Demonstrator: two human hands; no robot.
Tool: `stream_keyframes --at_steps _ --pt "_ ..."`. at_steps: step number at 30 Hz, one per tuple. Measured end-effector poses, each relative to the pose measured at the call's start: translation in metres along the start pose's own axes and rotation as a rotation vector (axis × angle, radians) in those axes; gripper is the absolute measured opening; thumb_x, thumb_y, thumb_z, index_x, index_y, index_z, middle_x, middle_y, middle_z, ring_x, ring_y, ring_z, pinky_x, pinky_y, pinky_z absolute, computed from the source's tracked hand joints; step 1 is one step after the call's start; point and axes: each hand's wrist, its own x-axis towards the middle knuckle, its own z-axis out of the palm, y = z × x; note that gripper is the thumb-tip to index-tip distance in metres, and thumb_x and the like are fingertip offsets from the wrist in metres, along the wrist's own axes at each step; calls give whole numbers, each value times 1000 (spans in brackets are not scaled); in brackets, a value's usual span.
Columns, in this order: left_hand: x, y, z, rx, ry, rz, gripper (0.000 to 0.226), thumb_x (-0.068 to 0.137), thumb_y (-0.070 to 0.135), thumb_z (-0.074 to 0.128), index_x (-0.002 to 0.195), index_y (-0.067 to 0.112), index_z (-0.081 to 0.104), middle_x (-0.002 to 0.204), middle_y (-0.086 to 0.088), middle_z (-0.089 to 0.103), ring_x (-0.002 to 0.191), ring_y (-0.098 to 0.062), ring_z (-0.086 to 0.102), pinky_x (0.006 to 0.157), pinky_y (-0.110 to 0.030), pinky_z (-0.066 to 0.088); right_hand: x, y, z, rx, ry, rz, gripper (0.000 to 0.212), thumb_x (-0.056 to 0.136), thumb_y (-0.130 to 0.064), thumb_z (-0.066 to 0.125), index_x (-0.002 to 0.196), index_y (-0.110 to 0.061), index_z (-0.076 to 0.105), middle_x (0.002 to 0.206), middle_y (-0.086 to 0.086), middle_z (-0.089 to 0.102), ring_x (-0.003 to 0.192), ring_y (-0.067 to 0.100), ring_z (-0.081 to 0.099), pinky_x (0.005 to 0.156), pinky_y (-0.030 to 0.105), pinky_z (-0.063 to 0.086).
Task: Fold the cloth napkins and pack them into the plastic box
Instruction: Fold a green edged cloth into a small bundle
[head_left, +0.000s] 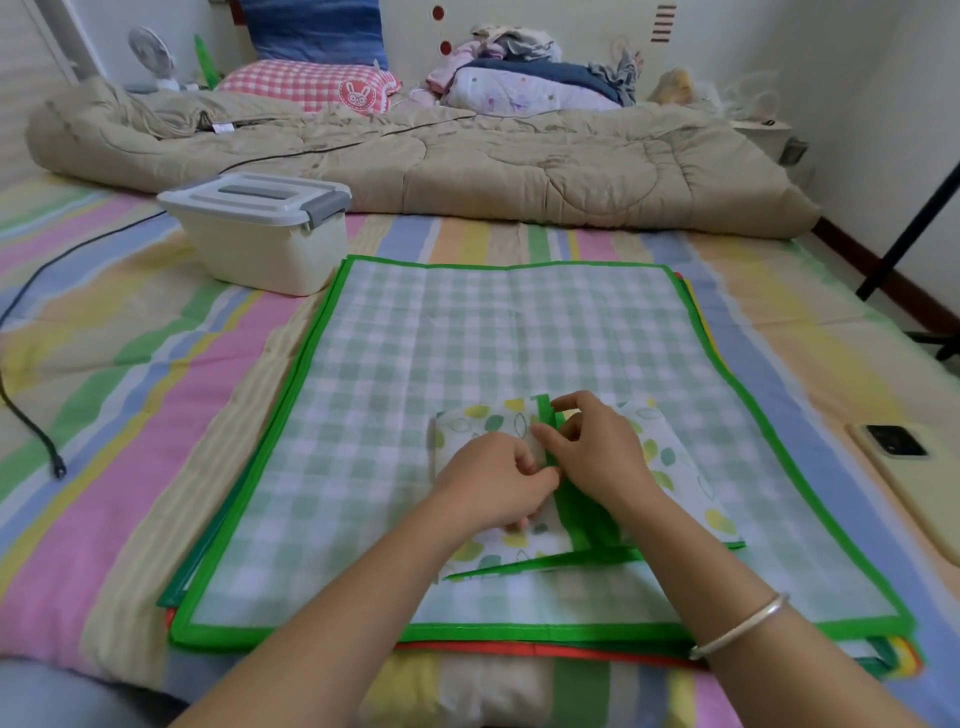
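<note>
A leaf-print napkin (670, 467) with green edging lies partly folded on a stack of flat napkins, whose top one is green-checked (467, 338). My left hand (493, 483) pinches the folded edge at the napkin's middle. My right hand (592, 447) pinches the green border beside it, fingers curled over the fold. The plastic box (260, 244), white with a grey-latched lid that is closed, stands on the bed at the stack's far left corner.
A phone (919, 478) lies on the striped sheet at the right. A black cable (31, 415) trails along the left. A rolled beige quilt (441, 161) crosses the bed behind the box. A black stand leg (909, 234) is at the right wall.
</note>
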Motion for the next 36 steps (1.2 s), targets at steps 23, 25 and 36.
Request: stream_keyframes --at_steps 23,25,36 --pt "10 -30 -1 847 -134 293 117 70 92 47 158 36 -7 163 9 -25 152 -31 -15 120 -61 3 -2 39 -27 -318 -33 -370 43 98 -28 39 139 -23 51 150 -3 43 146 16 25 118 36 19" --pt "14 -20 -4 902 -144 296 120 67 92 51 159 36 -1 164 11 -24 152 -30 -12 119 -63 9 -4 49 -23 -561 -190 -380 73 88 -52 6 153 -26 27 162 -8 16 150 14 0 122 39 -2" --pt "27 -23 7 388 -143 289 80 95 66 42 159 27 14 167 9 0 151 -3 -9 123 -41 -11 -8 66 -4 -652 -175 -358 82 80 -53 -16 155 -26 3 162 -11 -6 149 13 -12 119 40 -12"
